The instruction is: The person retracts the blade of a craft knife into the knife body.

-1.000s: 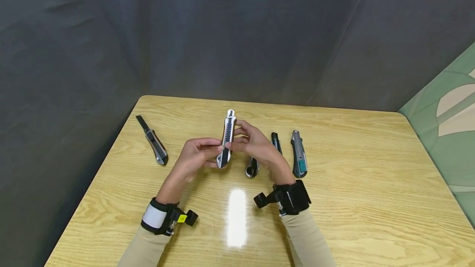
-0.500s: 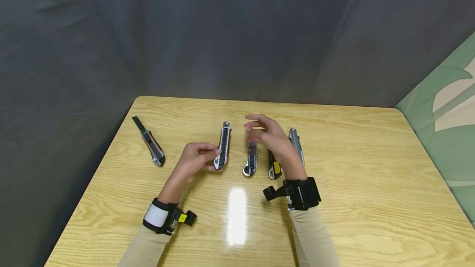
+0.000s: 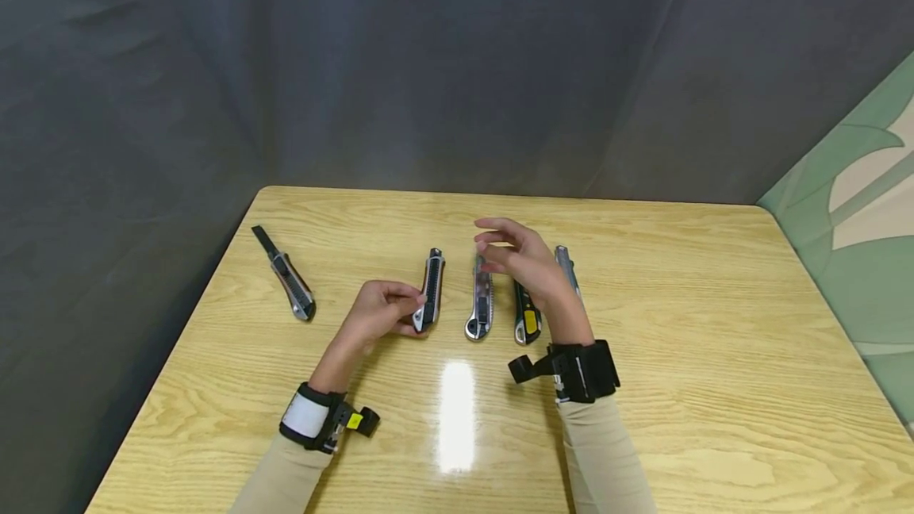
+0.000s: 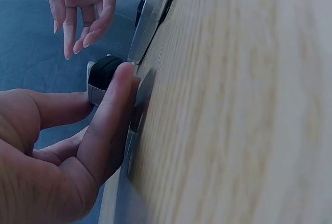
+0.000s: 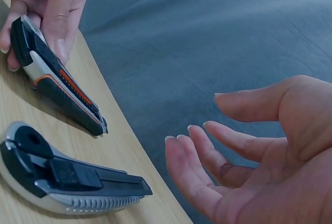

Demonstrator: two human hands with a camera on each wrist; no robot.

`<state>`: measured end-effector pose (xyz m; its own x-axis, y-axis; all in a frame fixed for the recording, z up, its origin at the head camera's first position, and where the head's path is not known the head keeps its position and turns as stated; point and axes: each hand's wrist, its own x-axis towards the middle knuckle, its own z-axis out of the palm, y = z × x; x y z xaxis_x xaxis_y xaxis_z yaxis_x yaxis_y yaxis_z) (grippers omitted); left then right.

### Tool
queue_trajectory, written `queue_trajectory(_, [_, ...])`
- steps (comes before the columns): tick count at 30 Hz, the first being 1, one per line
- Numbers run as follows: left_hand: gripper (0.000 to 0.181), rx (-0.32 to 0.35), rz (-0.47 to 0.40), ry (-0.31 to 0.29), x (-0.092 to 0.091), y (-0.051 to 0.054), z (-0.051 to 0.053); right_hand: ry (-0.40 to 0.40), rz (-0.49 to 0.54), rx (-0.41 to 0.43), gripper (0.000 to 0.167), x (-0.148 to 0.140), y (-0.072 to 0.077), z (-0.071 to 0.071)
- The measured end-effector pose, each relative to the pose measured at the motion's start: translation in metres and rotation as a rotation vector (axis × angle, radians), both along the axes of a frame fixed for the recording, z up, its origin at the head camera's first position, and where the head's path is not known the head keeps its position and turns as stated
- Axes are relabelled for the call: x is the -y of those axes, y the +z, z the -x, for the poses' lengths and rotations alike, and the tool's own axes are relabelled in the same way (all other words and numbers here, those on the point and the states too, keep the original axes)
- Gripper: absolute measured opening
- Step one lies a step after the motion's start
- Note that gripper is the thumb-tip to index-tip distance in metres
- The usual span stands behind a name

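Between thumb and fingers, my left hand (image 3: 380, 311) pinches the rear end of a black and silver snap-off utility knife (image 3: 432, 285) with orange trim. The right wrist view shows this utility knife (image 5: 65, 86) tilted, its front end low near the tabletop. My right hand (image 3: 530, 266) hovers with loosely bent fingers and holds nothing. Below it lies a silver utility knife (image 3: 481, 306), its front part partly covered by the fingers in the head view. In the left wrist view the right hand (image 4: 85, 1) hangs apart from the held knife.
A black and yellow utility knife (image 3: 528, 317) and a grey one (image 3: 565, 264) lie to the right, both partly behind the right hand and forearm. Far left rests another utility knife (image 3: 294, 285) with its dark blade out. A dark curtain (image 3: 457, 70) hangs behind the wooden table (image 3: 714, 324).
The right hand has let go of the held utility knife and moved right. My left hand has lowered that knife toward the table. The blade at its front end no longer sticks out visibly.
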<state>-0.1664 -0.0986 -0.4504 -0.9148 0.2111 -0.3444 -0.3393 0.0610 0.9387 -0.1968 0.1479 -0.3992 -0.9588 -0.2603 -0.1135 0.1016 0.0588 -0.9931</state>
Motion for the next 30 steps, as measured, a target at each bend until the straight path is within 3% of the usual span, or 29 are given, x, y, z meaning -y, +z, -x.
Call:
queue_trajectory(9, [0.022,-0.033,0.198,-0.024,-0.0043,0.0028,-0.0011,0.003,0.0,0.01,0.043,0.0013,-0.0006,-0.0005])
queue_trajectory(18, [0.019,-0.077,0.222,-0.062,-0.0054,0.0062,-0.0042,0.026,-0.008,0.021,0.04,0.0035,-0.003,0.0025])
queue_trajectory(25, [0.015,-0.164,0.412,-0.068,-0.0026,0.0062,-0.0043,0.041,-0.028,0.013,0.04,0.0036,-0.0065,0.004])
queue_trajectory(30, [0.015,-0.19,0.465,-0.058,-0.0009,0.0068,-0.0045,0.047,-0.029,0.008,0.041,0.0028,-0.0068,0.0035])
